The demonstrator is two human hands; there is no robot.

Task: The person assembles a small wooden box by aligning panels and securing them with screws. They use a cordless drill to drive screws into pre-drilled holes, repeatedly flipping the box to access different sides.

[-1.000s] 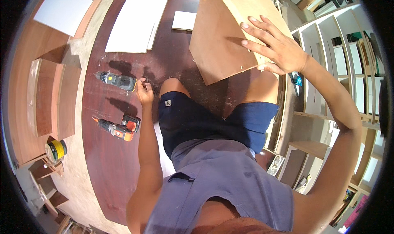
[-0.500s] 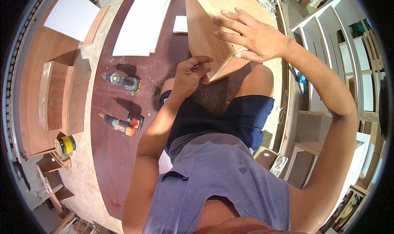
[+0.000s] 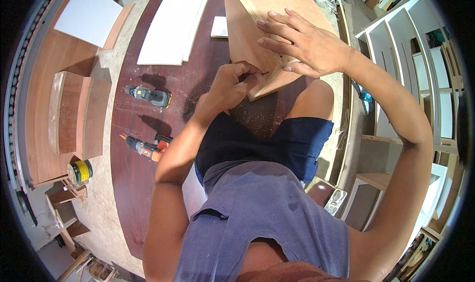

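- The plywood panel (image 3: 257, 29) stands tilted on the dark tabletop (image 3: 143, 178), its lower corner just above the person's lap; its top runs out of view at the upper edge.
- The right hand (image 3: 307, 47) lies flat and open on the panel's upper edge, fingers spread, pressing rather than gripping.
- The left hand (image 3: 232, 84) is curled tight at the panel's lower edge, fingertips pinched together; whatever they hold is too small to make out.
- Left of the hands the tabletop is open as far as two drills: a grey one (image 3: 148, 96) and an orange one (image 3: 146, 148), well apart from the panel.
- White boards (image 3: 170, 29) lie near the far edge, beside the panel.
- A yellow-banded can (image 3: 80, 172) stands at the left, its contents hidden.
- White shelves (image 3: 420, 84) at the right, curved by the lens; their contents are hard to tell.
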